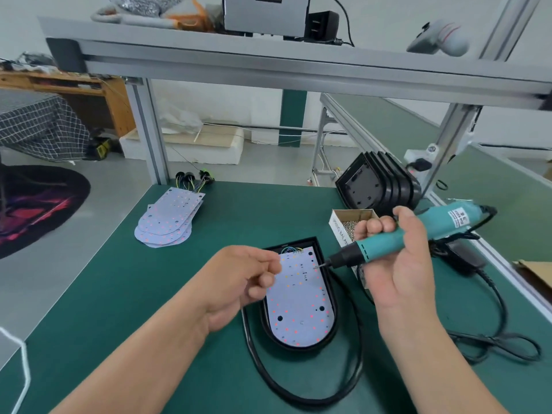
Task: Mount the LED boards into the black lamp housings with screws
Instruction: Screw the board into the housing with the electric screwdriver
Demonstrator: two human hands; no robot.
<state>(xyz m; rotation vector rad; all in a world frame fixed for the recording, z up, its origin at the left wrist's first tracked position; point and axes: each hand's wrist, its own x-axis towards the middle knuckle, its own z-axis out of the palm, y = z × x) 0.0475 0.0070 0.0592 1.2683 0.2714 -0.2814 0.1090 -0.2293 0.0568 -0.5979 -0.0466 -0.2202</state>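
Note:
A black lamp housing [327, 339] lies on the green bench with a white LED board [300, 303] seated inside it. My right hand [400, 264] grips a teal electric screwdriver [397, 239], held nearly level, with a small screw on its bit tip [318, 266] hovering over the board's upper right part. My left hand [242, 279] hovers at the housing's left edge, fingers curled and pinched together; I cannot see anything in them. A stack of spare LED boards [167, 219] lies at the far left. Several empty black housings [376, 183] lean at the back right.
A small open cardboard box of screws [352, 222] sits just behind my right hand. The screwdriver's black cable [298, 386] loops around the housing and off to the right. An aluminium frame post [149, 135] rises at the bench's back left; a shelf spans overhead.

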